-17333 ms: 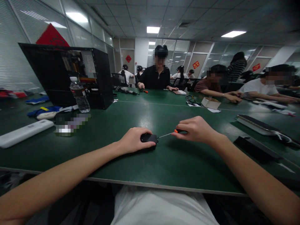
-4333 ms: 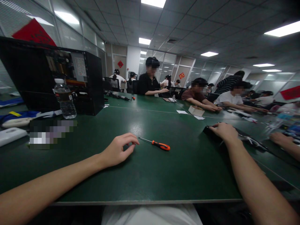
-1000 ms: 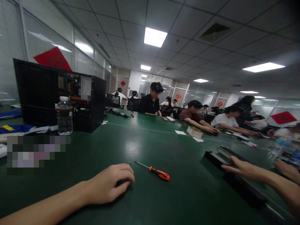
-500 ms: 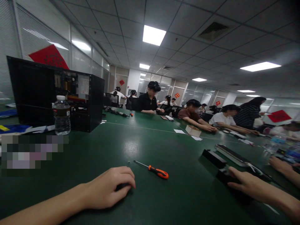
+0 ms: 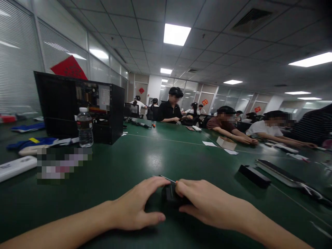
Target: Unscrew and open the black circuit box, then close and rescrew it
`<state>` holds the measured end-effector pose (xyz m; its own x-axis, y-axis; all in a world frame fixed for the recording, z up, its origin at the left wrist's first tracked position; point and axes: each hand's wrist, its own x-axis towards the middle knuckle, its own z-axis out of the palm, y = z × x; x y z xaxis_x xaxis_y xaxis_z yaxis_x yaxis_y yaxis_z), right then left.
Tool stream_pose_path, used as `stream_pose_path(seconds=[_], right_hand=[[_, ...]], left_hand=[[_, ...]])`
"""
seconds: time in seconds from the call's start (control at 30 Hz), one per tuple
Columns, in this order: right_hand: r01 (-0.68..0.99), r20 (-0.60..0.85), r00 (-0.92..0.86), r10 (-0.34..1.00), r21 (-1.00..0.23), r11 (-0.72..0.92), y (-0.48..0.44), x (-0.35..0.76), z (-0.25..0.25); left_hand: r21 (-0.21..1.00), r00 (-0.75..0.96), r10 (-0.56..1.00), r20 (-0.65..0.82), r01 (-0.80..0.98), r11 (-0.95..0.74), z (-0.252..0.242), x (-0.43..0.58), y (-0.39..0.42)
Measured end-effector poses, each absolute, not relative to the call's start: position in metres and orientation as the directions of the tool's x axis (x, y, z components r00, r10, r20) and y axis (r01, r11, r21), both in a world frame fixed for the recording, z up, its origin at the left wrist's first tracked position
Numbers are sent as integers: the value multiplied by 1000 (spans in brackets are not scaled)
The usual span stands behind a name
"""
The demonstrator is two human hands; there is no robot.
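I have my left hand [image 5: 137,211] and right hand [image 5: 207,205] cupped round a small black plastic device [image 5: 169,194], steadying it on the dark green table [image 5: 124,166]. A thin metal screwdriver shaft [image 5: 167,178] pokes out behind my fingers.

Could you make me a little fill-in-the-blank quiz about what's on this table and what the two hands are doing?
1. Both hands, the left hand and the right hand, meet on a small ____ object of dark colour.
2. The table top is dark ____.
3. A clear water bottle stands in front of an open black computer ____.
4. The thin metal shaft shows just beyond the ____.

Missing words: black; green; case; fingertips
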<state>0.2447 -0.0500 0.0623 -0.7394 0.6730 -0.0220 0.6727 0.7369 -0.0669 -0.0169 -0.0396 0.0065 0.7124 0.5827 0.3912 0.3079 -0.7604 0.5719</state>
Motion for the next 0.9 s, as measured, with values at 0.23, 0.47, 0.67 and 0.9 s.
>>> stream_pose_path(seconds=[0.23, 0.47, 0.67, 0.9], right_hand=[[604, 94, -787, 610, -86, 792, -29, 229, 21], [611, 103, -780, 617, -81, 787, -29, 245, 23], [630, 5, -773, 635, -109, 769, -29, 250, 33], [667, -77, -742, 666, -185, 722, -26, 255, 34]], left_hand=[[533, 728, 580, 366, 346, -772, 5, -17, -33], [450, 772, 512, 378, 330, -830, 1, -14, -28], [339, 645, 683, 344, 593, -730, 55, -70, -12], [178, -183, 943, 279, 974, 137, 120, -298, 38]])
